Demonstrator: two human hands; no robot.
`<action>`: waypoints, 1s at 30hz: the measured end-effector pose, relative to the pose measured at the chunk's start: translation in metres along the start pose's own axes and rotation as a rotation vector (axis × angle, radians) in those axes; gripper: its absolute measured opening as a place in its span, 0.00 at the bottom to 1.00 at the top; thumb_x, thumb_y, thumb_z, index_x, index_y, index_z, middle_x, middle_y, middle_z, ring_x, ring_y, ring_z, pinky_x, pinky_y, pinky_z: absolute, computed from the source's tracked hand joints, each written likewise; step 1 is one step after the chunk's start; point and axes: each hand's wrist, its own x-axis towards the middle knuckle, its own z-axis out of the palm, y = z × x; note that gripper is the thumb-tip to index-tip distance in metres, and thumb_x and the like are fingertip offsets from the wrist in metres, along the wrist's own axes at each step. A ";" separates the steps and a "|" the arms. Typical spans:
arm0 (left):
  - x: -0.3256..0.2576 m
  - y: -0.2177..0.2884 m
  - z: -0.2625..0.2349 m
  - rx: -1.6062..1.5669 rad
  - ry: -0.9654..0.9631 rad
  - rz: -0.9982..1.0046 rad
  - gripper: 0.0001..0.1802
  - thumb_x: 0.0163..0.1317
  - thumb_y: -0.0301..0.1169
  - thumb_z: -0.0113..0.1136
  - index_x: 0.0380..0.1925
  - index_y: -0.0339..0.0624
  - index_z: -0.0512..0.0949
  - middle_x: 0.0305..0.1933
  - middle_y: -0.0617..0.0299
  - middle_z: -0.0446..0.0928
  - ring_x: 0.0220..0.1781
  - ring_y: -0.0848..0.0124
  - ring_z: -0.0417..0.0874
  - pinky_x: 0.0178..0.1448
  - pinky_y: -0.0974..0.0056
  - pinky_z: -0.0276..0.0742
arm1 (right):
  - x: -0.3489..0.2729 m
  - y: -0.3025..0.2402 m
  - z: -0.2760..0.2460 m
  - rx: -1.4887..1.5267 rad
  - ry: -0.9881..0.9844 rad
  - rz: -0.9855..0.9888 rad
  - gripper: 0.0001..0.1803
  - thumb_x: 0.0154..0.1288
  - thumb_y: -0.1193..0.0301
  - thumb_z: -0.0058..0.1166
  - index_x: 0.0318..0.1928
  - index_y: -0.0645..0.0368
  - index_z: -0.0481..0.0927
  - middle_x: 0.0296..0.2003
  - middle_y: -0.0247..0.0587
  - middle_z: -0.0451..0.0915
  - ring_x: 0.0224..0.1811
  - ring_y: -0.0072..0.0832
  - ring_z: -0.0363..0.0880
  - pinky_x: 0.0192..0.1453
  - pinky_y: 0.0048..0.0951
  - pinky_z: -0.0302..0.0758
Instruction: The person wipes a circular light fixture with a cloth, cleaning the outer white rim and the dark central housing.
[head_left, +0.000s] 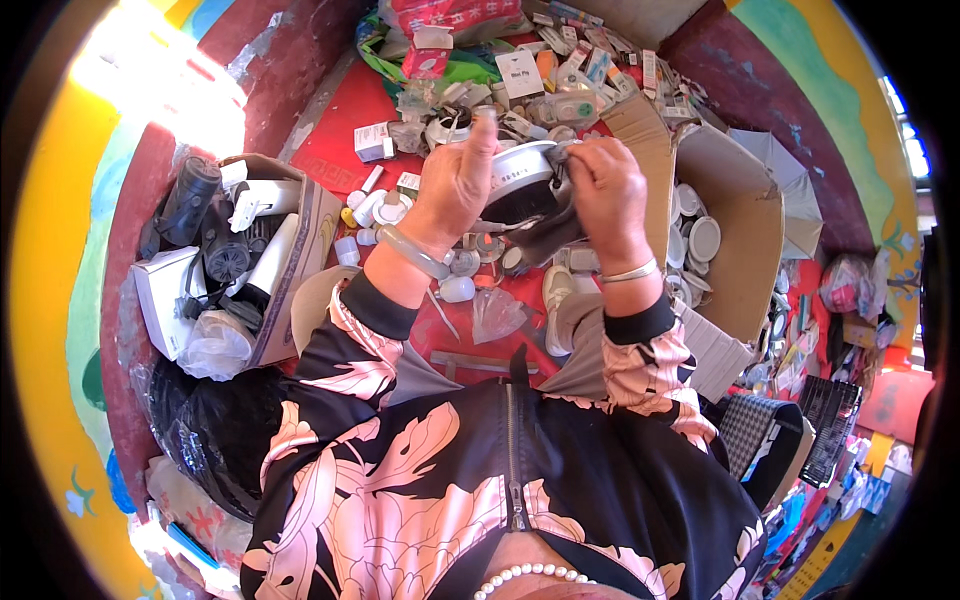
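In front of my chest my left hand (pixel 458 185) grips a round white-rimmed piece (pixel 520 165) with a dark inside; its exact kind is unclear. The thumb points up beside the rim, and the fingers are mostly behind it. My right hand (pixel 608 190) is closed at the right side of that rim, pinching a dark grey cloth (pixel 548 240) that hangs below and against the piece. Beneath both hands, small white bottles, caps and jars lie scattered on a red sheet (pixel 335 150).
At the right stands an open cardboard box (pixel 735 240) with round white pieces (pixel 704 238). A box at the left (pixel 300 270) holds hair dryers and a white carton (pixel 168 300). Small packages (pixel 600 70) heap up at the far side. A black plastic bag (pixel 210 430) sits at lower left.
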 end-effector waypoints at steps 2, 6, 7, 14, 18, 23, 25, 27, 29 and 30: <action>0.004 0.002 -0.008 0.146 -0.039 -0.040 0.38 0.67 0.59 0.38 0.23 0.31 0.77 0.17 0.47 0.74 0.23 0.58 0.76 0.35 0.60 0.71 | 0.003 0.016 -0.005 0.170 0.051 0.242 0.04 0.57 0.78 0.56 0.34 0.61 0.81 0.30 0.42 0.80 0.33 0.32 0.79 0.39 0.26 0.73; 0.014 -0.012 -0.011 -0.082 0.074 -0.180 0.38 0.66 0.59 0.42 0.18 0.32 0.76 0.16 0.58 0.74 0.23 0.70 0.75 0.30 0.62 0.70 | 0.015 0.043 -0.047 1.286 0.297 0.675 0.08 0.66 0.76 0.51 0.44 0.59 0.77 0.37 0.29 0.79 0.36 0.16 0.76 0.41 0.17 0.72; 0.016 -0.012 -0.012 -0.233 0.078 -0.256 0.36 0.64 0.61 0.45 0.24 0.33 0.78 0.21 0.59 0.76 0.25 0.72 0.77 0.30 0.65 0.72 | 0.014 0.057 -0.053 1.191 0.272 0.663 0.08 0.67 0.75 0.50 0.45 0.58 0.76 0.38 0.29 0.78 0.37 0.15 0.75 0.42 0.17 0.72; 0.017 0.016 -0.022 -0.712 0.026 -0.320 0.35 0.64 0.59 0.46 0.33 0.31 0.77 0.29 0.57 0.79 0.29 0.72 0.80 0.35 0.68 0.78 | 0.011 0.069 -0.067 1.146 0.220 0.542 0.10 0.69 0.76 0.46 0.49 0.58 0.74 0.45 0.34 0.78 0.48 0.23 0.76 0.57 0.27 0.72; 0.019 0.000 -0.020 -0.644 -0.002 -0.303 0.35 0.63 0.60 0.46 0.31 0.32 0.77 0.30 0.58 0.79 0.30 0.74 0.80 0.36 0.69 0.78 | 0.013 0.059 -0.059 1.395 0.162 0.485 0.10 0.69 0.76 0.45 0.50 0.59 0.74 0.44 0.35 0.78 0.47 0.23 0.77 0.54 0.27 0.75; 0.014 0.005 -0.007 -0.468 0.028 -0.263 0.34 0.64 0.59 0.47 0.21 0.35 0.77 0.19 0.67 0.71 0.23 0.79 0.66 0.28 0.71 0.65 | 0.011 0.015 -0.030 1.190 -0.110 0.433 0.11 0.66 0.78 0.49 0.48 0.60 0.75 0.43 0.33 0.77 0.48 0.21 0.75 0.54 0.22 0.71; 0.012 -0.005 -0.007 -0.317 0.027 -0.201 0.35 0.64 0.58 0.47 0.19 0.33 0.76 0.18 0.68 0.69 0.23 0.80 0.64 0.28 0.72 0.64 | 0.013 0.003 -0.014 0.599 -0.277 0.050 0.13 0.61 0.77 0.55 0.47 0.58 0.76 0.43 0.36 0.78 0.50 0.26 0.74 0.56 0.25 0.70; 0.009 -0.007 -0.004 -0.286 0.041 -0.175 0.36 0.65 0.57 0.47 0.17 0.31 0.74 0.17 0.70 0.65 0.23 0.80 0.60 0.27 0.71 0.63 | 0.005 -0.009 -0.001 0.565 -0.262 0.188 0.13 0.60 0.77 0.55 0.47 0.57 0.75 0.43 0.38 0.77 0.47 0.30 0.75 0.53 0.26 0.70; 0.009 -0.014 -0.005 -0.243 0.050 -0.151 0.35 0.65 0.56 0.48 0.17 0.32 0.74 0.17 0.70 0.65 0.23 0.80 0.61 0.27 0.71 0.62 | 0.004 -0.015 0.001 0.561 -0.273 0.309 0.12 0.61 0.76 0.54 0.46 0.58 0.74 0.41 0.39 0.77 0.44 0.29 0.75 0.50 0.25 0.71; 0.009 -0.016 -0.006 -0.221 0.055 -0.140 0.34 0.65 0.55 0.49 0.16 0.33 0.75 0.17 0.70 0.65 0.23 0.80 0.61 0.27 0.71 0.62 | 0.005 -0.016 0.000 0.517 -0.267 0.287 0.11 0.62 0.76 0.53 0.46 0.58 0.74 0.39 0.39 0.77 0.42 0.28 0.75 0.48 0.25 0.71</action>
